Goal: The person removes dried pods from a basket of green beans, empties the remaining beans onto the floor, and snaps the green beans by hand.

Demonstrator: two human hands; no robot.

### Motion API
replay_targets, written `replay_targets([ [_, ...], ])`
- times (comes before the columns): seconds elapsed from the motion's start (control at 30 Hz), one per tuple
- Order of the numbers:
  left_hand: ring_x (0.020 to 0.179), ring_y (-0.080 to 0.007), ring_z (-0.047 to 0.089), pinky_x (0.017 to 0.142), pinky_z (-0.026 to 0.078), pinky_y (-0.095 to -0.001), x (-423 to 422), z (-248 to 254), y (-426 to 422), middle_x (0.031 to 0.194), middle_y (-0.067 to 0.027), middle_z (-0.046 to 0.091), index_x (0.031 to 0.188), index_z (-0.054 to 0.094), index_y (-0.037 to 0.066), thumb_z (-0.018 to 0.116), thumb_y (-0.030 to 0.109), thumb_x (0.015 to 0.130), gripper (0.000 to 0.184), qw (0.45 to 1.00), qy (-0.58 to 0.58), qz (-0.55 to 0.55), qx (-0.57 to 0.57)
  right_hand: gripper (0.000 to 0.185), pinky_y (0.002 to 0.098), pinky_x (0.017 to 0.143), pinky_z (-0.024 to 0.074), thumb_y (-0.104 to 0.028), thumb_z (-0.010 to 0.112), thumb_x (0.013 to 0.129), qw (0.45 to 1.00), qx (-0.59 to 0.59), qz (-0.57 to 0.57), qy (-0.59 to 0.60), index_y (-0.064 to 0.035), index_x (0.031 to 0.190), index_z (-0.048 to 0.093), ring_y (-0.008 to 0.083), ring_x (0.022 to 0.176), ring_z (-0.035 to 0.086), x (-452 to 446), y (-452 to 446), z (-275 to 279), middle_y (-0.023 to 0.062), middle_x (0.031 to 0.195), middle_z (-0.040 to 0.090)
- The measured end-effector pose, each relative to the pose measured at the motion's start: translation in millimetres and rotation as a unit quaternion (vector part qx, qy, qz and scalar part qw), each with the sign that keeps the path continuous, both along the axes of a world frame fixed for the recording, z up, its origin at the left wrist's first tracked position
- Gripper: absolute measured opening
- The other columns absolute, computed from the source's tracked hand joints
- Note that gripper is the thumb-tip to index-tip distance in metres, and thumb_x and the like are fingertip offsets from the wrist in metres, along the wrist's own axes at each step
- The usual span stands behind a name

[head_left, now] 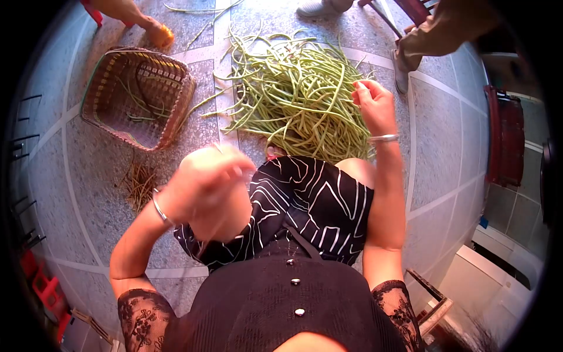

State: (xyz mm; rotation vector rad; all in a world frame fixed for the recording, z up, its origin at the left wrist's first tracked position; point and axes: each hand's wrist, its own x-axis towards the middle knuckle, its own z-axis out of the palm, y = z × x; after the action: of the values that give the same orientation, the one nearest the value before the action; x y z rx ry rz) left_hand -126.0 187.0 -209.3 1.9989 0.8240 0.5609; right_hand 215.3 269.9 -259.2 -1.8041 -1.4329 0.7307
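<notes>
A big heap of long green beans lies on the floor in front of my knees. At the heap's right edge is my right hand, its thumb and fingertips pinched together. Whatever sits in that pinch is too small to make out. My left hand hovers above my left knee, smeared by motion, so its fingers and anything in them are unclear. Left of the heap stands a square woven basket with a few long beans inside. Brown thin sticks or stalks lie in a small pile below the basket.
Another person's foot is beyond the basket. Grey shoes of someone else flank the heap's far right side. A dark red stool or chair stands at the right. Loose beans lie on the tiled floor.
</notes>
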Motion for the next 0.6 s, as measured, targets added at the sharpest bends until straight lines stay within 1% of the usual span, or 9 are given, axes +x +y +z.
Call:
replay_targets([
  [0.07, 0.079, -0.0244, 0.057, 0.073, 0.046, -0.0333, 20.2, 4.0, -36.2, 0.084, -0.0088, 0.058, 0.092, 0.058, 0.004, 0.061, 0.006, 0.077, 0.016, 0.992, -0.036, -0.118, -0.009, 0.018, 0.0243, 0.054, 0.044, -0.016, 0.057, 0.084, 0.999, 0.034, -0.014, 0.017, -0.0003, 0.087, 0.064, 0.0085, 0.057, 0.056, 9.4, -1.2, -6.0, 0.004, 0.065, 0.062],
  [0.1, 0.081, -0.0249, 0.056, 0.074, 0.046, -0.034, 26.9, -3.5, -54.2, 0.085, -0.0094, 0.059, 0.095, 0.058, 0.005, 0.06, 0.009, 0.078, 0.017, 0.986, -0.02, -0.165, -0.028, 0.015, 0.0205, 0.053, 0.044, -0.014, 0.054, 0.087, 1.0, 0.0, -0.028, 0.006, -0.0013, 0.086, 0.063, 0.0068, 0.059, 0.055, 8.5, -0.6, -1.1, 0.0021, 0.069, 0.061],
  [0.2, 0.087, -0.0269, 0.055, 0.076, 0.045, -0.0364, 44.2, -24.9, -107.2, 0.09, -0.0108, 0.057, 0.102, 0.056, 0.006, 0.057, 0.019, 0.081, 0.025, 0.956, 0.038, -0.275, -0.099, 0.014, 0.0202, 0.051, 0.0435, -0.013, 0.055, 0.086, 0.997, 0.002, -0.056, 0.047, -0.0018, 0.085, 0.063, 0.0069, 0.057, 0.055, 13.1, -6.3, 2.4, 0.0026, 0.069, 0.061],
  [0.27, 0.087, -0.028, 0.055, 0.075, 0.045, -0.0374, 49.3, -43.0, -131.4, 0.091, -0.011, 0.055, 0.107, 0.054, 0.006, 0.054, 0.021, 0.083, 0.029, 0.953, 0.018, -0.286, -0.095, 0.015, 0.0213, 0.05, 0.0453, -0.013, 0.054, 0.086, 0.997, 0.029, -0.05, 0.043, -0.0016, 0.084, 0.063, 0.0075, 0.054, 0.055, 27.1, -4.1, -13.5, 0.0036, 0.066, 0.061],
  [0.33, 0.084, -0.0287, 0.054, 0.073, 0.044, -0.0366, 56.1, -47.0, -145.0, 0.089, -0.0115, 0.053, 0.101, 0.053, 0.004, 0.054, 0.02, 0.082, 0.024, 0.958, 0.009, -0.262, -0.118, 0.015, 0.0222, 0.05, 0.046, -0.013, 0.053, 0.086, 0.997, 0.034, -0.057, 0.043, -0.0012, 0.084, 0.063, 0.008, 0.054, 0.055, 33.7, -7.1, -19.7, 0.004, 0.066, 0.061],
  [0.43, 0.081, -0.029, 0.054, 0.072, 0.044, -0.0363, 61.0, -47.2, -155.7, 0.084, -0.0133, 0.052, 0.092, 0.051, 0.003, 0.056, 0.019, 0.082, 0.019, 0.949, 0.028, -0.246, -0.197, 0.016, 0.0255, 0.053, 0.0454, -0.016, 0.058, 0.08, 0.995, 0.018, -0.092, 0.033, -0.0019, 0.08, 0.066, 0.0102, 0.055, 0.059, 46.8, -4.9, -34.6, 0.0048, 0.063, 0.063],
  [0.53, 0.081, -0.0297, 0.055, 0.069, 0.045, -0.0369, 64.5, -38.3, -160.8, 0.083, -0.0122, 0.053, 0.087, 0.051, 0.003, 0.059, 0.018, 0.08, 0.018, 0.967, 0.095, -0.202, -0.122, 0.015, 0.0227, 0.046, 0.0445, -0.016, 0.054, 0.084, 0.994, -0.045, -0.056, 0.086, -0.0036, 0.084, 0.062, 0.0083, 0.054, 0.055, 46.5, -11.3, -26.9, 0.0041, 0.068, 0.06],
  [0.57, 0.081, -0.0292, 0.056, 0.069, 0.046, -0.0376, 68.1, -28.1, -161.3, 0.083, -0.0109, 0.054, 0.085, 0.052, 0.005, 0.061, 0.018, 0.077, 0.018, 0.967, 0.153, -0.189, -0.071, 0.015, 0.0226, 0.044, 0.042, -0.017, 0.055, 0.082, 0.994, -0.066, -0.044, 0.081, -0.0048, 0.084, 0.062, 0.0084, 0.053, 0.055, 49.8, -9.2, -31.2, 0.0032, 0.068, 0.06],
  [0.6, 0.081, -0.0288, 0.056, 0.07, 0.046, -0.0377, 69.5, -25.1, -163.5, 0.082, -0.0106, 0.054, 0.084, 0.052, 0.005, 0.061, 0.018, 0.076, 0.017, 0.968, 0.163, -0.185, -0.053, 0.014, 0.0224, 0.043, 0.0412, -0.017, 0.055, 0.082, 0.995, -0.071, -0.028, 0.066, -0.005, 0.084, 0.062, 0.0085, 0.053, 0.055, 56.8, -6.2, -40.0, 0.0028, 0.067, 0.06],
])
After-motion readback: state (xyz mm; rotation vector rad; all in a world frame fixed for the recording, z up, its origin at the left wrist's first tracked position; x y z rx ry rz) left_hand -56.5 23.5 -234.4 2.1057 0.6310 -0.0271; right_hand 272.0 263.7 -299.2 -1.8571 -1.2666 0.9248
